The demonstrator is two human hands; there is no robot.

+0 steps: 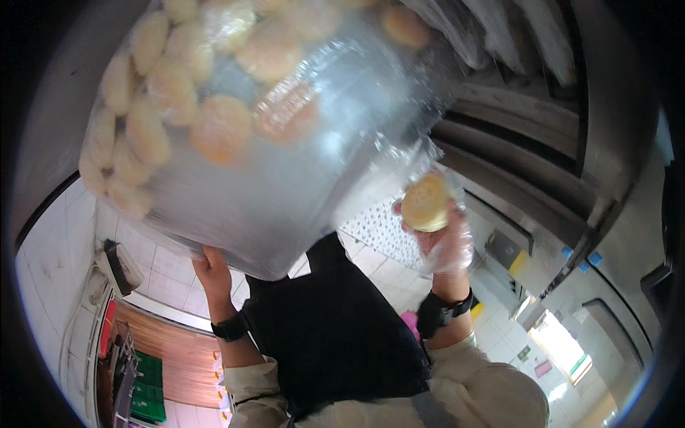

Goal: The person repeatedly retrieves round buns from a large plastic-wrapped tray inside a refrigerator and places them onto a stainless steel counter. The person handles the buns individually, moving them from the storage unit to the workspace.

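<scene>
A metal tray [251,187] under clear plastic film carries many pale, round buns [219,128], most of them towards its left and far side. My left hand [213,275] grips the tray's near left edge, with the fingers hidden beneath it. To the right of the tray, my right hand [444,235] wears a thin clear plastic glove and holds a single yellowish round bun [425,203]. Loose plastic film [412,155] hangs from the tray's right side just above that bun.
At the upper right stands an open steel cabinet [514,144] with racks and film-covered trays [497,32]. A steel door or panel is close on the left. Further down are a tiled floor [171,273], a green crate [147,385] at lower left and a dotted mat [380,230].
</scene>
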